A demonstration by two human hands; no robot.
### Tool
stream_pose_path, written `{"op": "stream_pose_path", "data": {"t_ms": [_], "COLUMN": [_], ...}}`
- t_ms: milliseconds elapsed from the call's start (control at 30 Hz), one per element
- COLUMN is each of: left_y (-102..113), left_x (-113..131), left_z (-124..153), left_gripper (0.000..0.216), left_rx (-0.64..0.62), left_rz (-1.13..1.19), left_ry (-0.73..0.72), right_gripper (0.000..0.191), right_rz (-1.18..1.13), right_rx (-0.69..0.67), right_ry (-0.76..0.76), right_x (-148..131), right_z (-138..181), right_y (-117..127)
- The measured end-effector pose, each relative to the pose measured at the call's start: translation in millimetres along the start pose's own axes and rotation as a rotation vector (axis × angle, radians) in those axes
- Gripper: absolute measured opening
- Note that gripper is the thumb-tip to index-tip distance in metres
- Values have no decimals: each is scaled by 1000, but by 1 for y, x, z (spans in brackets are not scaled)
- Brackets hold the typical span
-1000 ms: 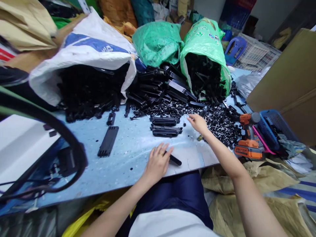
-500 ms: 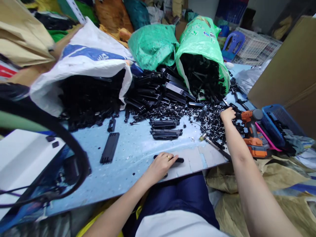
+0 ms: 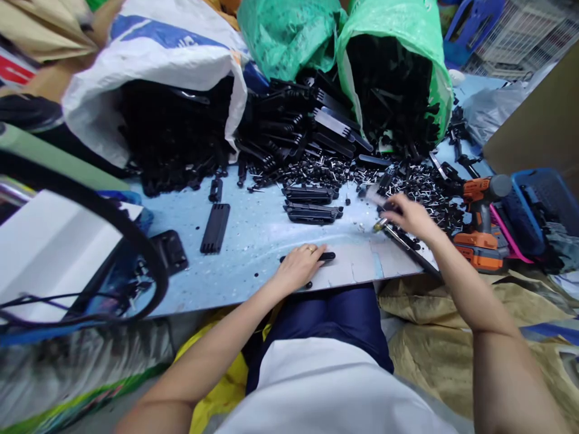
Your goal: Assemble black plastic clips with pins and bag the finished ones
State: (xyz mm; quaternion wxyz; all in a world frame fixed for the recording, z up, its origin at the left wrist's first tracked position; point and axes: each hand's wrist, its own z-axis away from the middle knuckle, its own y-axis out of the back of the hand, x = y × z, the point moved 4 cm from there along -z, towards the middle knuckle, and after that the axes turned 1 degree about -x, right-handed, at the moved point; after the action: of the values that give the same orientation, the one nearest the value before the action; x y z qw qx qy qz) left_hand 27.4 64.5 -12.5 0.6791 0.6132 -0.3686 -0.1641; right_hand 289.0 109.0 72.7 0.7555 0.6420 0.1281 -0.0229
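Observation:
My left hand rests on a short black plastic bar near the front edge of the light blue table, fingers curled over it. My right hand is blurred by motion at the edge of a heap of small black screws; its fingers look closed on a small dark piece I cannot make out. Two black plastic strips lie stacked just beyond, between my hands.
An orange cordless drill lies right of my right hand beside a blue basket. A white sack and green bags spill black parts at the back. A lone black strip lies left; a screwdriver lies near the edge.
My right hand has come back from the screw heap by the drill toward the middle of the table. The left hand stays on the black bar. The view has tilted down.

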Motion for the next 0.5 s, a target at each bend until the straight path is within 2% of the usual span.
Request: {"op": "stream_pose_path", "data": {"t_ms": [67,133,267,367,500], "left_y": [1,4,11,11,9], "left_x": [3,6,13,15,15], "left_z": [-5,-10,-14,-12,-9], "left_gripper": [32,31,40,56,61], "left_rx": [-30,-65,-115,-129,-118], "left_rz": [60,106,138,133,109], "left_ry": [-11,-20,16,45,68], "right_gripper": [25,25,31,34,34], "right_rz": [56,139,255,275,254], "right_rx": [-250,-373,-383,-384,-437], "right_ry": [311,446,387,337,328], "right_x": [-40,-65,-81,-84,-90], "right_z": [25,44,53,53,55], "right_y": [-27,-50,-73,-76,-78]}}
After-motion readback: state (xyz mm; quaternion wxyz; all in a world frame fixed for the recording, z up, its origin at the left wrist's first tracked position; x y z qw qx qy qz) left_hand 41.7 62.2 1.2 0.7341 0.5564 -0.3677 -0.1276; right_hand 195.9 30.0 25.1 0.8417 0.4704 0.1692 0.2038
